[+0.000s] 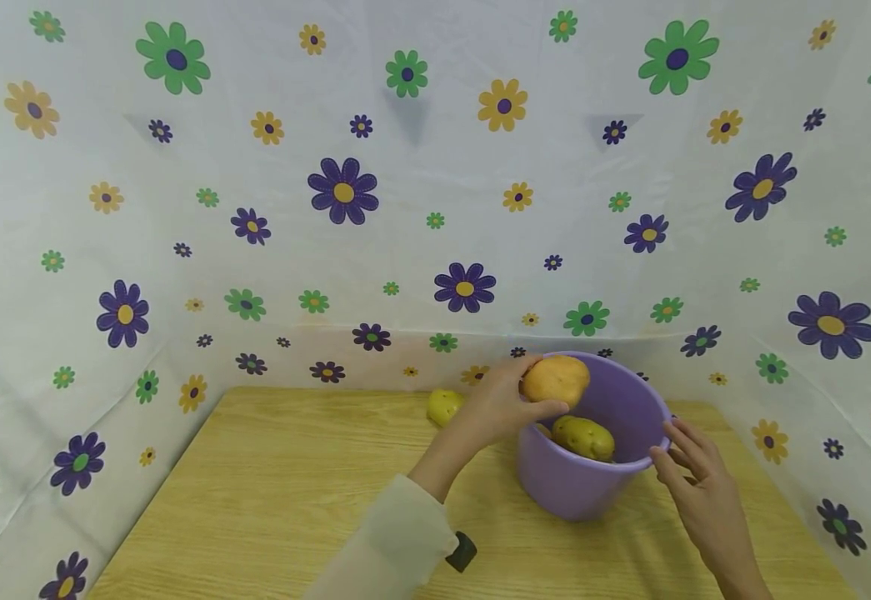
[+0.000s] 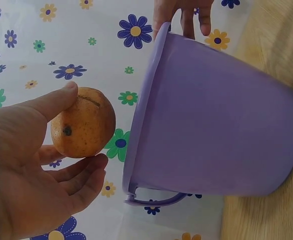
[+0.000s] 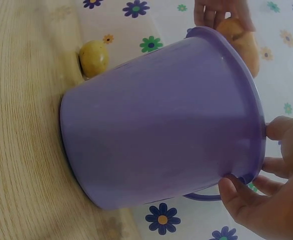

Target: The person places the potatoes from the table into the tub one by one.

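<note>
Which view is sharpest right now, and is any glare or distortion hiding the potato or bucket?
Head view: sharp, evenly lit, wide-angle bending at the edges; potato and bucket clear. Left wrist view: soft on the near left hand, no glare. Right wrist view: bucket fills the frame, table grain curved by the lens.

bare table point(image 1: 270, 492) left – open, purple bucket point(image 1: 578, 483) right, yellow potato point(image 1: 444, 406) behind
</note>
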The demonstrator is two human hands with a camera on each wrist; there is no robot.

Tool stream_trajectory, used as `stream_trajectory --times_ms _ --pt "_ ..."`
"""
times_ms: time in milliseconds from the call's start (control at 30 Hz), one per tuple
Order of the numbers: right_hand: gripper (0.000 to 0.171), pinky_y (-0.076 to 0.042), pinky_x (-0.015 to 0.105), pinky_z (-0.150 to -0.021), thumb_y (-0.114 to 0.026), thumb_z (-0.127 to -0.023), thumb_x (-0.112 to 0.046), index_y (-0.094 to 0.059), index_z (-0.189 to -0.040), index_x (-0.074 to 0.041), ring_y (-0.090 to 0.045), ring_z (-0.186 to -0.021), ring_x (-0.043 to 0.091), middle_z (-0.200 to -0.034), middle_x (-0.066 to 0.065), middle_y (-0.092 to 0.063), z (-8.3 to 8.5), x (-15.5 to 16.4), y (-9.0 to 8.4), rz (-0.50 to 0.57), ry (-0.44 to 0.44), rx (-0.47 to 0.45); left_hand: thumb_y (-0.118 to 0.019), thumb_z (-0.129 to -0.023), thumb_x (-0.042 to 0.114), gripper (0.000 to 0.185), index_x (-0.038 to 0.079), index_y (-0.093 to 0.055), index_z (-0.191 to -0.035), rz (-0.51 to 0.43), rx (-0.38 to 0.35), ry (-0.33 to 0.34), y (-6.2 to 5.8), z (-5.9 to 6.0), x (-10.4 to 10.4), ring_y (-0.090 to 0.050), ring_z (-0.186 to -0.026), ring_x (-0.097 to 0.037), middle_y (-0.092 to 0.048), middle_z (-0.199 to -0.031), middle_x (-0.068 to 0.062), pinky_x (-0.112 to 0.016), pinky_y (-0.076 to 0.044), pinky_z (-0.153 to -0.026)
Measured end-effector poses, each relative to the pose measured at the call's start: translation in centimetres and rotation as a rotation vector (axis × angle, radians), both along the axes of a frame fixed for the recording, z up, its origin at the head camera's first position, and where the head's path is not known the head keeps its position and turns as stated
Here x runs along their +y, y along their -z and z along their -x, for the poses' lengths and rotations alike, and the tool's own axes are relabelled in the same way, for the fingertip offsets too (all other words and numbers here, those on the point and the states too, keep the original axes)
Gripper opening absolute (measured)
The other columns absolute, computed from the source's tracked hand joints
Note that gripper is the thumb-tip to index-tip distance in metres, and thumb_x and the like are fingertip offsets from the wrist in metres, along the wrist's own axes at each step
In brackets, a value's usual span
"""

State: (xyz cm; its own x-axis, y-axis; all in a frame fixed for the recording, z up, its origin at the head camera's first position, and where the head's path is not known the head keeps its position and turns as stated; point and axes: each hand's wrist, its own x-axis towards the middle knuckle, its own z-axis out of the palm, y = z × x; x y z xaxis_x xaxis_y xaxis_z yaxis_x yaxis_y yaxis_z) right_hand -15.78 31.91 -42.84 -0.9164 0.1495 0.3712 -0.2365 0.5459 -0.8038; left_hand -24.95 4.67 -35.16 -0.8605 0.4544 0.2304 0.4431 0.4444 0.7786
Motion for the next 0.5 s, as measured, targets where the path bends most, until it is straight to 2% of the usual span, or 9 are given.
stream_trajectory --times_ms 200,333,500 --pt "0.051 -0.048 0.005 -0.078 -0.059 -0.107 -0.019 -0.046 -0.150 0.008 -0.044 -0.108 -0.018 -0.157 0.024 -0.035 0.01 -0.02 0.03 -0.012 0.004 0.002 -0.080 -0.090 0.045 0.077 0.018 -0.048 -0.155 0.018 -0.015 -0.010 0.28 -0.18 0.68 -0.053 -0.128 -0.018 -0.055 -0.147 -0.001 -0.039 -0.050 -0.104" --pt "0.051 -0.048 0.005 -0.078 -0.059 -0.107 -0.018 -0.046 -0.150 0.007 -0.045 -0.109 -0.018 -0.157 0.024 -0.035 0.04 0.02 0.07 -0.007 0.001 0.002 -0.080 -0.090 0.046 0.081 0.017 -0.045 -0.157 0.035 -0.038 -0.033 0.40 -0.28 0.83 -0.051 -0.132 -0.021 -0.052 -0.150 -0.004 -0.041 -0.049 -0.106" --pt "0.051 -0.048 0.006 -0.078 -0.059 -0.107 -0.019 -0.047 -0.150 0.006 -0.045 -0.109 -0.018 -0.157 0.023 -0.035 0.06 0.04 0.07 -0.006 0.000 0.008 -0.081 -0.090 0.044 0.080 0.019 -0.045 -0.157 0.034 -0.023 -0.037 0.68 -0.24 0.73 -0.048 -0.137 -0.021 -0.051 -0.153 -0.002 -0.043 -0.046 -0.111"
